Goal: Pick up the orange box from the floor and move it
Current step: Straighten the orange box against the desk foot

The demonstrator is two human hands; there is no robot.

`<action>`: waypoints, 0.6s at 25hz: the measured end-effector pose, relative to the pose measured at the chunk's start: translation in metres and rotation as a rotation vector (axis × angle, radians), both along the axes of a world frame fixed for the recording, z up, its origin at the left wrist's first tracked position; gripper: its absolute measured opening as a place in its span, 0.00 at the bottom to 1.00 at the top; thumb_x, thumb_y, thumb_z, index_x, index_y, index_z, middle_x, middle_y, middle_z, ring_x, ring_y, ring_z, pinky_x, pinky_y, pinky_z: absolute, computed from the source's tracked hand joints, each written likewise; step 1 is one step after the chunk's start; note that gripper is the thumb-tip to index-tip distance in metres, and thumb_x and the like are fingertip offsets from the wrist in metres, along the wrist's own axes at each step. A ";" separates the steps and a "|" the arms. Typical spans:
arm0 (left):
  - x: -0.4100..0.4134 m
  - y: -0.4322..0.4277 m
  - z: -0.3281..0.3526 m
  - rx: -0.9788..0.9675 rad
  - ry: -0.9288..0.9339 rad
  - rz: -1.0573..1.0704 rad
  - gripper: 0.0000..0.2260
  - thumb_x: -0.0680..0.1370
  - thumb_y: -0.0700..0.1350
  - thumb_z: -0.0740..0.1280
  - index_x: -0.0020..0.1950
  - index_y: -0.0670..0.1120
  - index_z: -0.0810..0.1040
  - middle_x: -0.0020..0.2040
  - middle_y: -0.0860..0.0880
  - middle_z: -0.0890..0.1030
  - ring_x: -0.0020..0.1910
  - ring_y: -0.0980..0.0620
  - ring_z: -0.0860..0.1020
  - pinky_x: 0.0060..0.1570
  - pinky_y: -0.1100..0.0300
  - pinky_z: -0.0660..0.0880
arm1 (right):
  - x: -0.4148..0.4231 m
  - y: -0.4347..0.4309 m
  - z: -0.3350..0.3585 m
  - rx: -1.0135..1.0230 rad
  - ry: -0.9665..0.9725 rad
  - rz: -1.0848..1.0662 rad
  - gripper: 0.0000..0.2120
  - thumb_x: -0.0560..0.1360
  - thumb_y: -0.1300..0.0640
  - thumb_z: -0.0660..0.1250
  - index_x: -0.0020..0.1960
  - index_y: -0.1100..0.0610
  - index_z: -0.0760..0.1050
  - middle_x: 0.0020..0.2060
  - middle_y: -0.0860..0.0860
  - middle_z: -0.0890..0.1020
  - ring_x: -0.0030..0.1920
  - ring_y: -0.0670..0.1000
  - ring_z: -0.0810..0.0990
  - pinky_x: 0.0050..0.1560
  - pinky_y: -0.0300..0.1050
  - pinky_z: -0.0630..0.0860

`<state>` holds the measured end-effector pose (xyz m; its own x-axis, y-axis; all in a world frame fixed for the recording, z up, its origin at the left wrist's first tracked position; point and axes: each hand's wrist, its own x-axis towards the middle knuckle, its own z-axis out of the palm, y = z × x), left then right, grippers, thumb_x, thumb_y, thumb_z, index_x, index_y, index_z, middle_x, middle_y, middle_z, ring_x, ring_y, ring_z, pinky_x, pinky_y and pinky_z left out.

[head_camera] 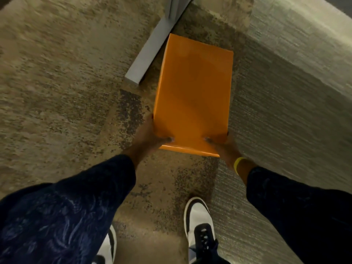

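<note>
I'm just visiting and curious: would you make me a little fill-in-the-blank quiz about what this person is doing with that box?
1. The box gripped by both hands is coloured ____.
2. The wristband on the right hand is coloured ____.
3. The left hand and right hand hold the box at its ____ end, the one closest to the person.
4. The grey bar on the floor lies to the ____ of the box.

Missing words: orange; yellow; near; left

Mottled carpet (57,92) under grey foot (150,46)
</note>
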<state>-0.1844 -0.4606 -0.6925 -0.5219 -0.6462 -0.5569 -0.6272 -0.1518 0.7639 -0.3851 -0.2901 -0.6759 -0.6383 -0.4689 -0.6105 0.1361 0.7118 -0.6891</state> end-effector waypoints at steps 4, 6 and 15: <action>0.006 -0.022 0.000 0.021 0.035 -0.021 0.46 0.64 0.49 0.81 0.77 0.53 0.61 0.69 0.48 0.75 0.65 0.43 0.75 0.61 0.45 0.75 | 0.002 -0.003 0.005 -0.073 -0.008 -0.017 0.34 0.68 0.56 0.79 0.68 0.49 0.65 0.60 0.51 0.77 0.56 0.53 0.78 0.57 0.51 0.74; 0.006 -0.042 0.004 0.034 0.046 -0.062 0.45 0.64 0.49 0.82 0.76 0.54 0.63 0.65 0.50 0.76 0.63 0.45 0.76 0.62 0.43 0.75 | 0.004 -0.011 0.005 -0.107 -0.040 -0.018 0.32 0.68 0.58 0.78 0.66 0.49 0.67 0.57 0.48 0.78 0.52 0.47 0.80 0.54 0.49 0.74; -0.014 -0.159 0.017 -0.017 -0.050 -0.282 0.45 0.66 0.48 0.79 0.78 0.52 0.60 0.70 0.46 0.74 0.63 0.44 0.75 0.60 0.48 0.73 | 0.012 -0.078 -0.009 -0.174 -0.122 -0.136 0.36 0.69 0.54 0.78 0.73 0.51 0.65 0.60 0.51 0.80 0.55 0.52 0.81 0.45 0.52 0.80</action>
<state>-0.1986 -0.6196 -0.6756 -0.6547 -0.4891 -0.5764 -0.6795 0.0467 0.7322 -0.3736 -0.3685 -0.6847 -0.6292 -0.4885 -0.6045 0.3125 0.5530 -0.7723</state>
